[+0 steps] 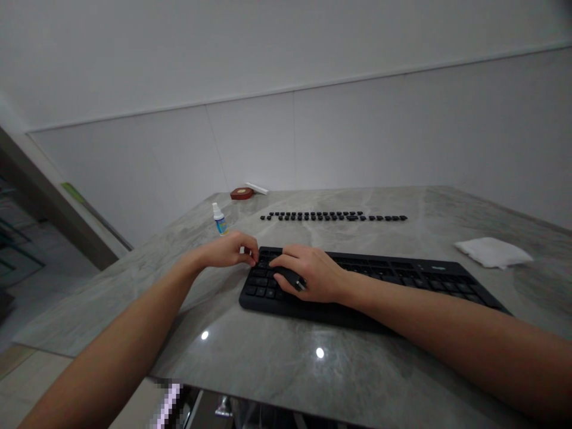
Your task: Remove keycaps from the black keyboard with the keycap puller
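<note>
A black keyboard point(272, 305) lies on the grey marbled table, its left end under my hands. My right hand point(313, 274) rests over the left part of the keys, closed round a small black tool point(288, 275) with a silvery end; its tip at the keys is hard to make out. My left hand point(232, 249) is at the keyboard's upper left corner, thumb and fingertips pinched at the edge keys. Whether a key is between those fingertips cannot be seen. Several loose black keycaps point(313, 217) lie in two rows behind the keyboard.
A white spray bottle point(218, 219) with a blue label stands behind my left hand. Farther back are a reddish-brown case point(241, 193) and a white flat object point(257, 188). A folded white cloth or tissue point(491, 252) lies to the right, and a wall point(357, 131) rises behind the table.
</note>
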### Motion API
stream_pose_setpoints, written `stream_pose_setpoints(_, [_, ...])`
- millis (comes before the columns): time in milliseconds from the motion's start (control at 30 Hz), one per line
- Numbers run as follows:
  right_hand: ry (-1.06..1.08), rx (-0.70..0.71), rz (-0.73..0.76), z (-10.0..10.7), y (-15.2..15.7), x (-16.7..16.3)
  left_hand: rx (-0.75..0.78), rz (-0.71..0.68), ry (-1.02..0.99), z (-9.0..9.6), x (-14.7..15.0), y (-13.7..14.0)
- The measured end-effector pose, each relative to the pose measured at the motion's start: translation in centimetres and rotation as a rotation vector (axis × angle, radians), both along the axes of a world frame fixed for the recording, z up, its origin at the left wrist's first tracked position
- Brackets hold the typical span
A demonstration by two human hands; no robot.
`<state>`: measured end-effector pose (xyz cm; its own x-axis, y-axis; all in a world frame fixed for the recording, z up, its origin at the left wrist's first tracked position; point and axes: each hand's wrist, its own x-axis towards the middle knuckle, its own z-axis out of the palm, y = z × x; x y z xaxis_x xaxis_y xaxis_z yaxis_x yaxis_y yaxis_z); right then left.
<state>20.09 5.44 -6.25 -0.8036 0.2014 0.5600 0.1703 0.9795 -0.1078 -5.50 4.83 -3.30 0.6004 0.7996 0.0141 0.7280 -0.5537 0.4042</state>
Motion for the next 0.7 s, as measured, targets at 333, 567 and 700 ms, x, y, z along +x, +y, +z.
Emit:
stream_pose_setpoints(333, [0.031, -0.138, -0.026, -0.40, 0.21, -0.21, 0.028, -0.038, -0.016, -0.24, 0.37, 0.13])
stream_pose_setpoints(567, [0.134, -0.411, -0.122, -0.28, 0.13, -0.56, 0.052, -0.041, -0.033, -0.41, 0.41, 0.16])
stream_pose_setpoints(700, [0.169, -0.596, -0.162, -0.14, 0.56, -0.68, 0.062, -0.032, -0.032, -0.55, 0.43, 0.24])
